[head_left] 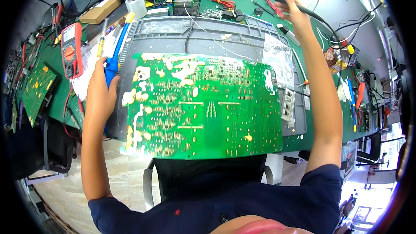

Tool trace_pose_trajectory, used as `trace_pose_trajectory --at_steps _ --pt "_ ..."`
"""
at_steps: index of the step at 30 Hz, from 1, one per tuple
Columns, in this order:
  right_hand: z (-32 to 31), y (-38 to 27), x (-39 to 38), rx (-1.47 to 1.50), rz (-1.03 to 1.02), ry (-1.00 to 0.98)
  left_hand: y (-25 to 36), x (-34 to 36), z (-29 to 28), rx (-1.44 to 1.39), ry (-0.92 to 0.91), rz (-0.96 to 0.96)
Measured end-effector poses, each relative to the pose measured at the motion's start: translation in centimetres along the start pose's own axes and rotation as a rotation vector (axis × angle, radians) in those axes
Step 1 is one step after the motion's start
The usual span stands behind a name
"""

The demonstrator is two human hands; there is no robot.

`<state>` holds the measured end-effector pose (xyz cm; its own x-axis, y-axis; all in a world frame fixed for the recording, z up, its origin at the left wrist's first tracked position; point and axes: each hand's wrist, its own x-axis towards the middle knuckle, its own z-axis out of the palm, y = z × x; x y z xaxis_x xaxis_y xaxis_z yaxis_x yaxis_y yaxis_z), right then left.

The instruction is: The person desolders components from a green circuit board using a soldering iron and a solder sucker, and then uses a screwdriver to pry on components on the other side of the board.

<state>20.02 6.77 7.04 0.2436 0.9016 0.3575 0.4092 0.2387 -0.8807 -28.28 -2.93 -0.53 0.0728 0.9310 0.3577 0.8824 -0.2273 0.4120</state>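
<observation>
A large green circuit board (208, 136) lies on the grey work mat in front of me, its near edge overhanging the table. Yellowish blobs and rows of small parts cover its left side. My left hand (103, 80), left of the board, is closed around a blue solder sucker (116, 56) whose yellow end points away from me. At the far right my right hand (295, 12) is raised with the fingers closed on a black soldering iron (281, 0). Its cable runs off to the right, and its tip points left, away from the board.
A red multimeter (71, 51) stands on the left, and a second circuit board (39, 91) lies beyond it. Behind the grey mat (173, 30) are a solder spool (185, 1), a bottle (135, 5) and red wire (222, 2). A white power strip (287, 104) sits right of the board.
</observation>
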Motion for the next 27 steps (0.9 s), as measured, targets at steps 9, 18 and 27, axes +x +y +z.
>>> trace_pose_trajectory --at_steps 9,18,27 --pt "6.5 8.9 14.4 -0.096 0.069 -0.023 0.2 0.0 1.7 0.261 -0.062 0.007" --pt "9.6 12.4 19.6 -0.257 0.037 -0.156 0.5 0.1 -1.0 0.058 -0.137 -0.027" --pt "10.8 11.1 17.0 0.408 0.360 -0.155 -1.7 2.5 -0.1 0.074 -0.059 -0.020"
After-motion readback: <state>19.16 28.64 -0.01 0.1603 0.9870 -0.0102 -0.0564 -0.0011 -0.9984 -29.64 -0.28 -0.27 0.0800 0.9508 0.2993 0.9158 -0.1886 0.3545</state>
